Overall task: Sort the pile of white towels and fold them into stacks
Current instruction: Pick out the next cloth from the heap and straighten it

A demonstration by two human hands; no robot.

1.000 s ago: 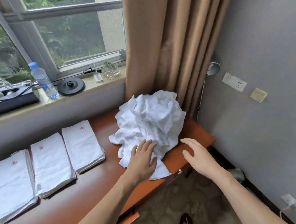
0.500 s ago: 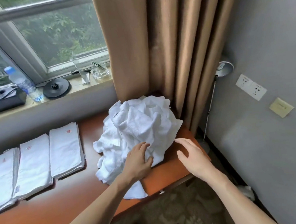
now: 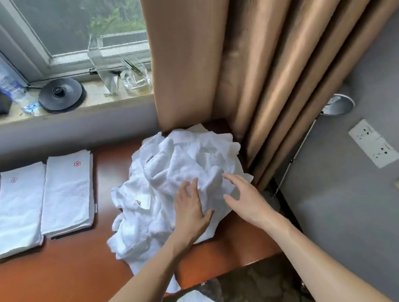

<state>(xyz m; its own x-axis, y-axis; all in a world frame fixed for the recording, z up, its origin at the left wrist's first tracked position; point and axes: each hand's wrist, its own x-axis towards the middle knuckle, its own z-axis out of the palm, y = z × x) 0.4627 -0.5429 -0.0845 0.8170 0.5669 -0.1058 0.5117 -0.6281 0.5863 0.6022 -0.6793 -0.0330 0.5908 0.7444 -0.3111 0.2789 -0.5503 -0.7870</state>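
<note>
Left hand [image 3: 191, 209] lies flat, fingers splayed, on the towel pile [image 3: 170, 163] at the desk's [image 3: 59, 276] right end. Right hand [image 3: 246, 198] alongside: fingers relaxed, holding nothing.

No words are showing legibly: a red emblem [image 3: 77, 163] is marking a folded towel stack [image 3: 67, 201], and a printed tag [image 3: 148, 159] on the pile [image 3: 189, 156] is blurring.

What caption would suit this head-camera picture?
Left hand and right hand at a crumpled towel pile, folded stacks alongside.
</note>
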